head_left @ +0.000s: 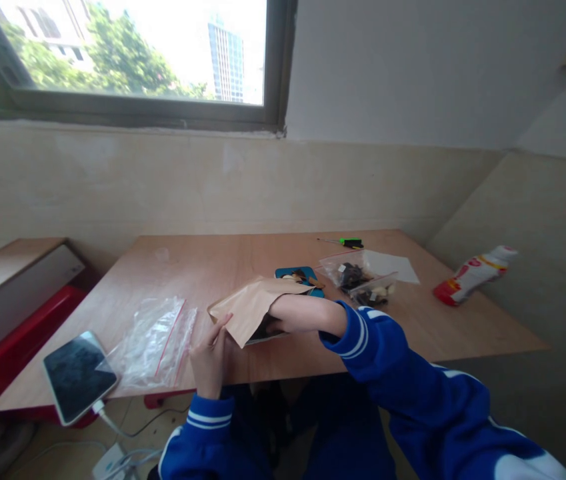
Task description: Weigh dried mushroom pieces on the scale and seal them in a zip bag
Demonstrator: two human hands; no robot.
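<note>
A brown paper bag lies on its side near the table's front edge, its mouth turned to the right. My left hand pinches the bag's near left edge between thumb and fingers. Through the mouth reaches my right hand, its fingers hidden in the dark inside, so what they touch does not show. Just behind the bag sits a blue tray with small brown and pale pieces on it. To its right are clear zip bags holding dark and pale pieces.
Clear zip bags are stacked left of my left hand, beside a tablet-like device with a white cable. A green and black screwdriver lies at the back, near white paper. A red and white bottle stands at right.
</note>
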